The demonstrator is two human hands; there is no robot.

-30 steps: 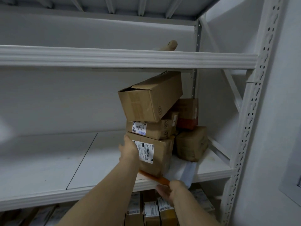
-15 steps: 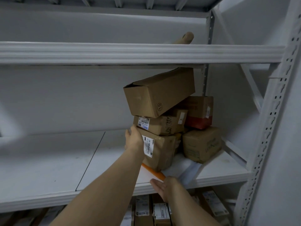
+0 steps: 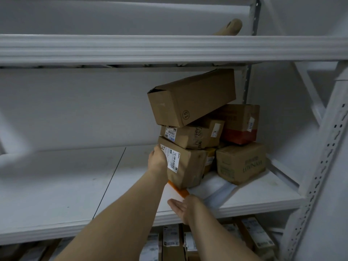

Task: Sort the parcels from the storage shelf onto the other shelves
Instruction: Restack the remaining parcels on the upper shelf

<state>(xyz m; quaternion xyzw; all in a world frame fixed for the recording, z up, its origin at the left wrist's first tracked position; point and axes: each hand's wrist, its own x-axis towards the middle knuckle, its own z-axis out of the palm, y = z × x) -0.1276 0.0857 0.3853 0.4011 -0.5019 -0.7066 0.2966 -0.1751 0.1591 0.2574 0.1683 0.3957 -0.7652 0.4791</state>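
Note:
A stack of brown cardboard parcels stands at the right of the middle shelf (image 3: 56, 194). The bottom box (image 3: 190, 166) carries a white label, a flatter labelled box (image 3: 192, 137) lies on it, and a long box (image 3: 192, 98) sits tilted on top. My left hand (image 3: 157, 159) presses against the bottom box's left face. That box rests on a flat parcel with an orange edge (image 3: 178, 191). My right hand (image 3: 181, 206) lies flat with straight fingers at the shelf's front edge, just in front of the orange edge and holding nothing.
A red-banded box (image 3: 239, 125) sits on a printed box (image 3: 241, 162) behind the stack, with white mailer bags (image 3: 216, 187) under them. A brown rolled parcel (image 3: 229, 28) lies on the upper shelf (image 3: 131, 48). Several labelled parcels (image 3: 169, 242) fill the shelf below. The perforated upright (image 3: 320, 166) stands at right.
My right hand let go of the orange-edged flat parcel and now lies flat at the shelf edge. My left hand stays on the bottom box. The view shifted left and closer.

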